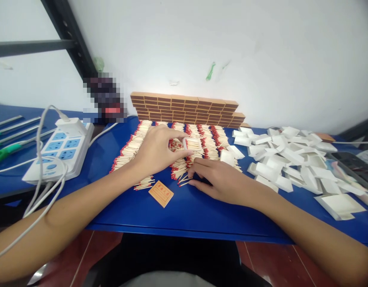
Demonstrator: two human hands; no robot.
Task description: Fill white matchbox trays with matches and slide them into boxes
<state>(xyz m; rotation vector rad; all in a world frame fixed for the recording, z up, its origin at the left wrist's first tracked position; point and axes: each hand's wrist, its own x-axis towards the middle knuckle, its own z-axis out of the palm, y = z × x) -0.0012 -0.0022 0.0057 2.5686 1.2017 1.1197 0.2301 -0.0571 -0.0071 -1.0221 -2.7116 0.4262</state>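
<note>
A spread of red-tipped matches [198, 137] lies on the blue table [186, 211]. My left hand [155, 149] holds a small white inner matchbox tray [192, 144] over the matches, pinched between thumb and fingers. My right hand [220, 177] rests lower, its fingers curled and pinching at a few loose matches [181, 175] near the table's middle. An orange matchbox sleeve [161, 193] lies flat just in front of my left wrist.
A wall of stacked brown matchboxes [186, 109] stands at the back. Several empty white trays [288, 159] are heaped at the right, next to a phone [355, 167]. A white power strip [60, 149] with cables and green-handled tools [7, 149] lies left.
</note>
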